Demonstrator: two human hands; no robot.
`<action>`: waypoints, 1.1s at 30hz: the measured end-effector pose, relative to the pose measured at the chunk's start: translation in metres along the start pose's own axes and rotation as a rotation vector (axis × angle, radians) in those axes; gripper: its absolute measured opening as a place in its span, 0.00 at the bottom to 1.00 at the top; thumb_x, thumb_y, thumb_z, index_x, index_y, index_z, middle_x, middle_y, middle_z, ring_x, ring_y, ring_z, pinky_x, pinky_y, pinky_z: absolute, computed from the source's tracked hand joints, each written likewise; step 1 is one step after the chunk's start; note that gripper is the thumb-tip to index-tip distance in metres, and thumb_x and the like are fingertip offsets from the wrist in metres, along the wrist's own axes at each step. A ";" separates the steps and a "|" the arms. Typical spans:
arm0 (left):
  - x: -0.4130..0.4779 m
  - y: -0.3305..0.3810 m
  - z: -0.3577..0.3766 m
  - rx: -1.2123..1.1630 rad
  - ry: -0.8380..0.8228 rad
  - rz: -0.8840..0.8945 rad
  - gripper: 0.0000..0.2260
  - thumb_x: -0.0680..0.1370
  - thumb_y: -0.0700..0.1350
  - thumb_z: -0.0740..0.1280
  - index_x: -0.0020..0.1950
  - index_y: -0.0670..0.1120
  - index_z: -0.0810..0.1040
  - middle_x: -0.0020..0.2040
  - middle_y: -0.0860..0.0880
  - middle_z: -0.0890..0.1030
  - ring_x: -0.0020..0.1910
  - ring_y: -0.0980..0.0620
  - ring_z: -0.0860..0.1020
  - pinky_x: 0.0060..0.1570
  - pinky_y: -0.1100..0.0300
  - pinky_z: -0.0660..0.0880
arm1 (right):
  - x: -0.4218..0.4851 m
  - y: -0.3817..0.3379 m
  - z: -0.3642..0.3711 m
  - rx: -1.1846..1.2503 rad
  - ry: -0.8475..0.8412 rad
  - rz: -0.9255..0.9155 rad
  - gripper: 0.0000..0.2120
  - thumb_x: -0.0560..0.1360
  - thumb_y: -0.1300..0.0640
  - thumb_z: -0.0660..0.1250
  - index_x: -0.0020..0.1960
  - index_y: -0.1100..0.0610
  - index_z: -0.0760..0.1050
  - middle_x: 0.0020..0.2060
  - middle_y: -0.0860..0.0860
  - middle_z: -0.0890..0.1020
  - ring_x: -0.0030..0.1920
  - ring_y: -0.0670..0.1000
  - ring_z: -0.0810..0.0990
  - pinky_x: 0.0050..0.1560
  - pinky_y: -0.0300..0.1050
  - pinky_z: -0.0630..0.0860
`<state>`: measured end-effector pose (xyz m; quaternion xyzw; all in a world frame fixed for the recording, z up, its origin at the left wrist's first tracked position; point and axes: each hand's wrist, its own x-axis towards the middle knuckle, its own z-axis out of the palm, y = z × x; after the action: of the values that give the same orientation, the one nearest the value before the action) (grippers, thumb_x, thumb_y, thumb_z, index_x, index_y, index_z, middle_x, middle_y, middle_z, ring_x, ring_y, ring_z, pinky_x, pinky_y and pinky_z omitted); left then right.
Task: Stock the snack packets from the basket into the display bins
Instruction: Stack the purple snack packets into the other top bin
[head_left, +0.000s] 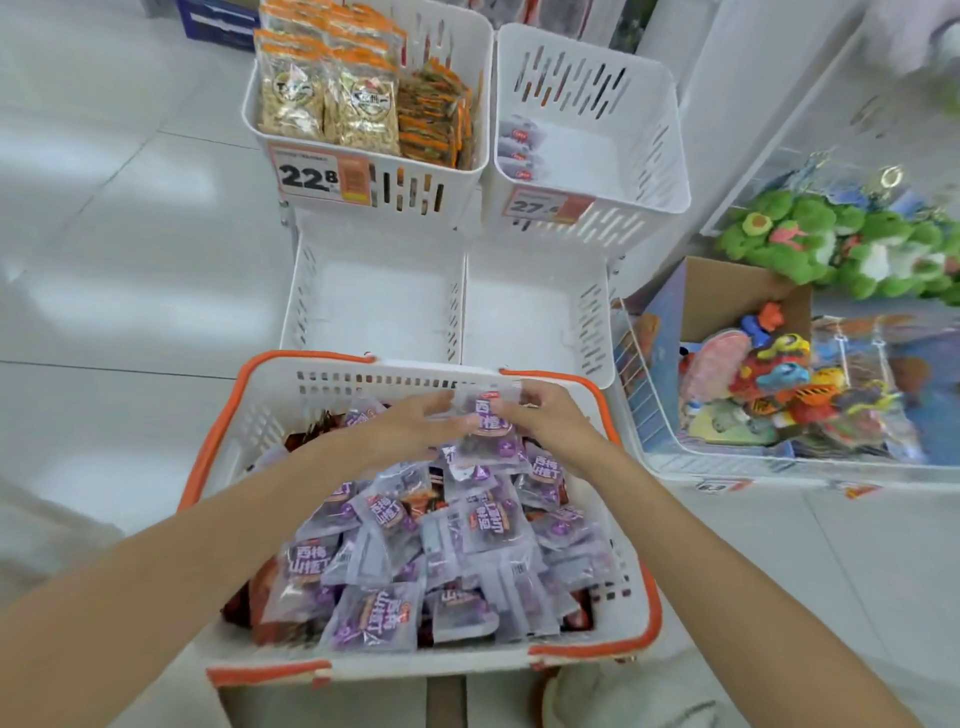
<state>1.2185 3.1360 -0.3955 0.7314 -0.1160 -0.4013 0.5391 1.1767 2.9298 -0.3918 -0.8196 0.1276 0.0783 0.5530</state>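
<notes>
Left hand (415, 423) and right hand (553, 421) are both pinching one purple packet (488, 431) over the far end of the basket (244, 415).

Going left to right: left fingers are pressed flat along the packet's left side, right fingers pinch its top right corner, so it's held upright-ish with the long axis pointing away from the person. Under it the basket is still heaped with the same purple packets (415, 545). Key bit imo: the two empty bins (374, 291) sit straight ahead, just past the basket's far rim, and the packet is already at that edge. Further back on the right is a bin (587, 150) holding a few matching packets, so the right hand looks nearer to it.
</notes>
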 end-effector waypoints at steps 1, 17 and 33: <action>0.000 -0.001 0.002 -0.030 -0.076 -0.033 0.25 0.72 0.53 0.73 0.67 0.47 0.75 0.59 0.50 0.78 0.58 0.50 0.77 0.58 0.54 0.77 | -0.002 -0.003 0.004 0.023 -0.101 0.015 0.11 0.75 0.53 0.72 0.55 0.56 0.81 0.44 0.52 0.85 0.41 0.49 0.82 0.43 0.42 0.78; 0.001 -0.049 -0.023 -0.223 0.227 -0.149 0.16 0.79 0.45 0.69 0.66 0.50 0.74 0.44 0.45 0.76 0.35 0.52 0.68 0.35 0.60 0.63 | -0.007 0.055 0.000 -0.628 -0.361 0.189 0.08 0.74 0.58 0.71 0.53 0.53 0.79 0.44 0.47 0.79 0.46 0.50 0.78 0.45 0.40 0.72; 0.016 0.006 -0.016 -0.309 0.128 0.057 0.17 0.75 0.41 0.73 0.63 0.46 0.75 0.54 0.45 0.83 0.49 0.51 0.82 0.45 0.62 0.79 | 0.029 -0.033 0.013 0.154 -0.070 0.101 0.13 0.79 0.55 0.66 0.63 0.49 0.73 0.60 0.51 0.80 0.57 0.51 0.80 0.57 0.51 0.76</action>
<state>1.2418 3.1348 -0.3959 0.6602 -0.0393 -0.3515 0.6626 1.2147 2.9500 -0.3757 -0.7638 0.1551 0.1248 0.6140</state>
